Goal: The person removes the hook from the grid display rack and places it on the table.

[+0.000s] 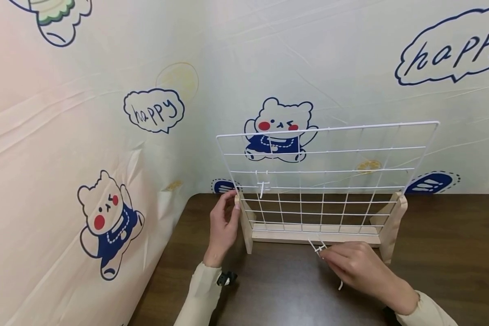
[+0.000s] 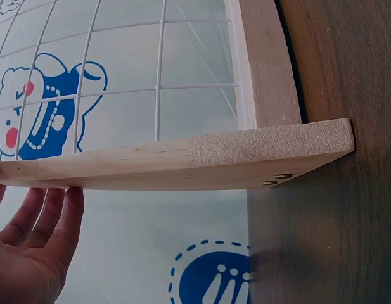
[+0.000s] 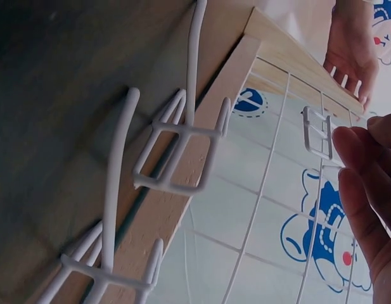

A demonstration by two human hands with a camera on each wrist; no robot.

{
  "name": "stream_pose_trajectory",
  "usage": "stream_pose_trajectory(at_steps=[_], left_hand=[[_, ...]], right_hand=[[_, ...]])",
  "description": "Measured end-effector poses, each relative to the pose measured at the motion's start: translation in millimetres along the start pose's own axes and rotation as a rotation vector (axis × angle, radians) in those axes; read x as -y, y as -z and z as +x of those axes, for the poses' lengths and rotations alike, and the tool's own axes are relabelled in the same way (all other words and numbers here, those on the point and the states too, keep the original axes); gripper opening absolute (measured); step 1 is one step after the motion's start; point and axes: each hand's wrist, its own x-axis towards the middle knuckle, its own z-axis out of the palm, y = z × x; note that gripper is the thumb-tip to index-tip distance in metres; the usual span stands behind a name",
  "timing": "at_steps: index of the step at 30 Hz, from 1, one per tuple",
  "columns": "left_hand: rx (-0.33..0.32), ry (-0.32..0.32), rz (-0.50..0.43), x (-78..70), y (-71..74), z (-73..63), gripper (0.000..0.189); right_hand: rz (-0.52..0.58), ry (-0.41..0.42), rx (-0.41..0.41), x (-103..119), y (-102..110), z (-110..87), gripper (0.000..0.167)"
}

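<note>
A white wire grid (image 1: 322,170) stands in a wooden stand (image 1: 315,237). My left hand (image 1: 224,224) grips the upper end of its left side panel (image 2: 271,142). In the left wrist view, the fingers of that hand (image 2: 40,237) lie along the panel's outer face. Low before the grid, my right hand (image 1: 360,267) pinches a white wire hook (image 1: 319,248), prongs toward the grid. Another hook (image 1: 262,184) hangs on the grid's left part. Two hooks (image 3: 182,136) (image 3: 106,269) appear close to the right wrist camera; their support is hidden.
The dark wooden table (image 1: 265,285) carries the stand. A printed curtain (image 1: 212,113) with bear figures and lettering covers the back and left sides. The stand's right side panel (image 1: 394,222) rises beyond my right hand. A white wire end (image 1: 341,285) shows below that hand.
</note>
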Motion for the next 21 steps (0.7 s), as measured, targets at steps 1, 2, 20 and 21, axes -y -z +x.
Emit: stream_pose_trajectory(at_steps=[1, 2, 20, 21], left_hand=[[0.0, 0.002, 0.002, 0.1, 0.0, -0.2, 0.032], [0.0, 0.003, 0.003, 0.2, 0.0, -0.3, 0.032], [0.004, 0.001, 0.0, 0.3, 0.4, 0.0, 0.032], [0.004, 0.002, 0.002, 0.5, 0.5, -0.1, 0.032]], right_hand=[[0.002, 0.001, 0.002, 0.6, -0.6, -0.3, 0.044], [0.001, 0.001, 0.004, 1.3, -1.3, -0.6, 0.045], [0.04, 0.03, 0.014, 10.7, -11.6, -2.5, 0.04], [0.042, 0.03, 0.014, 11.0, -11.9, -2.7, 0.04]])
